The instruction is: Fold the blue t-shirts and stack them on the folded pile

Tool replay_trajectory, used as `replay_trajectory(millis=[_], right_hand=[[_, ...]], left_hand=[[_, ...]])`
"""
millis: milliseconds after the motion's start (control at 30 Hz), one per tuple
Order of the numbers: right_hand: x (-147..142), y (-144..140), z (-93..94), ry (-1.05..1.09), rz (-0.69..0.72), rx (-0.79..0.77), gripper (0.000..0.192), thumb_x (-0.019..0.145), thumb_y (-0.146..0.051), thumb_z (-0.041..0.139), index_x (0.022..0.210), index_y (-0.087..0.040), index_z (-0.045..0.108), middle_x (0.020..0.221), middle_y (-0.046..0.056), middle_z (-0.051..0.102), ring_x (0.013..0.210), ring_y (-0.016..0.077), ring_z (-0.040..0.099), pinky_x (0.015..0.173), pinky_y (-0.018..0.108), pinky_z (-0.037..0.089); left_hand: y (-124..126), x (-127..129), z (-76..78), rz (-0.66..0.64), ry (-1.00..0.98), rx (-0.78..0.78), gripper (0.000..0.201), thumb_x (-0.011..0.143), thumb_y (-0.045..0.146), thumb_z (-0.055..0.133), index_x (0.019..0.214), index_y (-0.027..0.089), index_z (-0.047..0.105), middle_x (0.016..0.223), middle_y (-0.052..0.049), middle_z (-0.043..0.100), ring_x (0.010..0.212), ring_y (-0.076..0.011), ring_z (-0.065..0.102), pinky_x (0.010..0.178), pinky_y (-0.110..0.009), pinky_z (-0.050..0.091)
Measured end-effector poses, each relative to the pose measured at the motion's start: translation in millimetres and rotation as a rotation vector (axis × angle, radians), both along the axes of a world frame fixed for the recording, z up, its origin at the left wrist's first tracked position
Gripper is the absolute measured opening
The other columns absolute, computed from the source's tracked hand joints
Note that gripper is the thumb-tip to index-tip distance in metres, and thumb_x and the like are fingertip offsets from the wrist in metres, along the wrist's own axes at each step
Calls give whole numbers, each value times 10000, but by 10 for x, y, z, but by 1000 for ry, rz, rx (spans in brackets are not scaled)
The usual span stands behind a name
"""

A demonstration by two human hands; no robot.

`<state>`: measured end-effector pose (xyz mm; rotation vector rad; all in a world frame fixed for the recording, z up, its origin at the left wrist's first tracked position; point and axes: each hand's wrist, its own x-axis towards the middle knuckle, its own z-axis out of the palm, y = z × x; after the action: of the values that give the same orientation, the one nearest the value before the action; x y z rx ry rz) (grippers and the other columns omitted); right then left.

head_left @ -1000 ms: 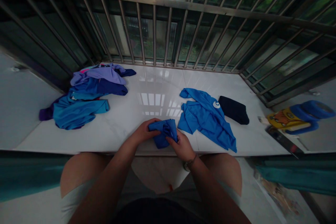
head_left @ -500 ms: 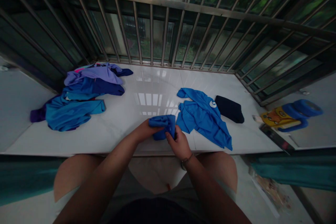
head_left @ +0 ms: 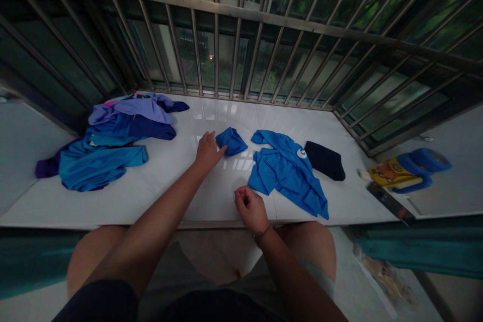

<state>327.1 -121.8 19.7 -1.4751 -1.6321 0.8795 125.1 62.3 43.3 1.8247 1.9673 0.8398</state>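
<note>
A small folded bundle of blue cloth (head_left: 231, 142) lies on the white tiled ledge (head_left: 181, 196); what garment it is I cannot tell. Just to its left is my left hand (head_left: 210, 150), fingers spread and the thumb close to the cloth's near edge. My right hand (head_left: 252, 207), a bracelet at its wrist, is curled closed over the ledge nearer to me, with nothing seen in it. Right of the bundle, a blue long-sleeved top (head_left: 289, 171) with a white round mark is laid out, partly folded.
A dark folded cloth (head_left: 325, 160) sits beyond the blue top. On the left is a heap of purple and blue clothes (head_left: 113, 136). A yellow and blue bottle (head_left: 403, 168) and a dark flat box (head_left: 390, 202) lie at right. Metal window bars (head_left: 241, 10) close off the back.
The folded blue cloth was in both hands and now lies farther back on the ledge. My left hand reached forward and let go; my right hand drew off it and curled closed.
</note>
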Motion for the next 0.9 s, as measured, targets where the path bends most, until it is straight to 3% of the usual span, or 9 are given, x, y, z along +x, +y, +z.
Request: replay_trajectory(millis=[100, 200, 300, 433, 533, 600, 700, 800, 900], right_hand=[[1, 3, 6, -3, 14, 6, 281, 1047, -486, 585, 947, -253, 707, 694, -23, 652, 631, 176, 603, 626, 293, 436], [-1, -7, 6, -21, 18, 11, 264, 1051, -473, 589, 952, -261, 710, 703, -19, 665, 638, 184, 622, 629, 302, 446], [-9, -30, 2, -40, 23, 18, 236, 1052, -453, 594, 954, -273, 712, 730, -10, 693, 658, 196, 654, 646, 314, 480], [-20, 69, 84, -74, 80, 55, 213, 1069, -401, 586, 1038, -268, 750, 835, 27, 753, 687, 211, 673, 707, 344, 556], [-53, 419, 274, -182, 58, 204, 243, 1085, -351, 559, 1127, -228, 765, 1034, 104, 785, 865, 254, 725, 889, 404, 600], [-112, 798, 428, -284, -22, 302, 288, 1105, -361, 557, 1211, -183, 758, 1177, 165, 772, 1102, 316, 724, 1069, 471, 567], [-258, 1443, 579, -413, -106, 251, 510, 1075, -452, 696, 1434, -90, 673, 1454, 277, 680, 1388, 402, 623, 1209, 537, 487], [-392, 1953, 553, -435, -177, 23, 762, 923, -479, 919, 1467, -35, 625, 1507, 350, 643, 1407, 421, 619, 1157, 510, 514], [-426, 2218, 398, -388, -216, -62, 717, 832, -450, 1001, 1279, 16, 688, 1277, 329, 754, 1208, 348, 716, 1004, 428, 567]], left_hand=[[-438, -306, -320, -102, 246, -94, 738, 1010, 483, 737, 1637, 130, 573, 1812, -282, 435, 1706, -458, 392, 1394, -637, 313], [-938, -605, -534, -208, 296, -30, 626, 1076, 493, 611, 1618, 181, 611, 1824, -211, 452, 1710, -414, 405, 1407, -640, 293], [-1263, -748, -571, -275, 252, 46, 529, 1073, 466, 596, 1531, 214, 682, 1770, -172, 546, 1660, -382, 494, 1399, -633, 332], [-1379, -656, -479, -233, 265, 72, 444, 1080, 408, 595, 1461, 215, 717, 1723, -175, 600, 1626, -389, 531, 1385, -646, 354], [-1370, -554, -417, -198, 289, 78, 430, 1084, 386, 602, 1455, 200, 716, 1710, -192, 608, 1619, -402, 532, 1392, -649, 332], [-1365, -534, -397, -198, 289, 74, 424, 1081, 380, 610, 1447, 193, 717, 1704, -196, 612, 1610, -401, 540, 1394, -645, 330], [-1363, -557, -389, -196, 274, 73, 408, 1073, 376, 627, 1424, 193, 725, 1692, -193, 624, 1598, -396, 553, 1391, -638, 336], [-1354, -580, -387, -192, 254, 75, 388, 1064, 374, 648, 1402, 205, 734, 1681, -184, 635, 1585, -391, 566, 1383, -629, 354], [-1341, -581, -382, -185, 243, 76, 368, 1062, 370, 654, 1383, 211, 741, 1671, -179, 646, 1572, -388, 579, 1377, -622, 366]])
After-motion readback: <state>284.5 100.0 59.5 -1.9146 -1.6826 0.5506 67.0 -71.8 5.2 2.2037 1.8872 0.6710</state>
